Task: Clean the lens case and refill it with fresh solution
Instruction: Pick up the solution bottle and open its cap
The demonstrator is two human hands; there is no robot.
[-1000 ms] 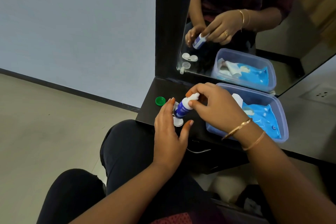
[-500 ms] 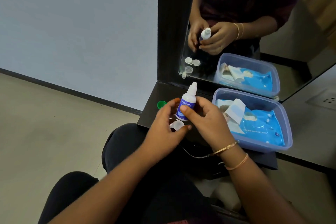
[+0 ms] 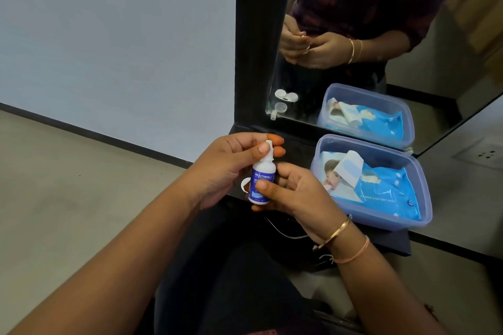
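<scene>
Both hands were on the solution bottle, held upright over the counter's front left corner. The right hand had thumb and fingers wrapped round the labelled body; the left hand was pinching the white tip. The lens case sat on the counter just behind the bottle, only a white sliver showing. It looked like the refill step, with the tip being opened or closed, I couldn't tell which. If opening, the next move would want the nozzle tipped over the case's wells and a gentle squeeze.
</scene>
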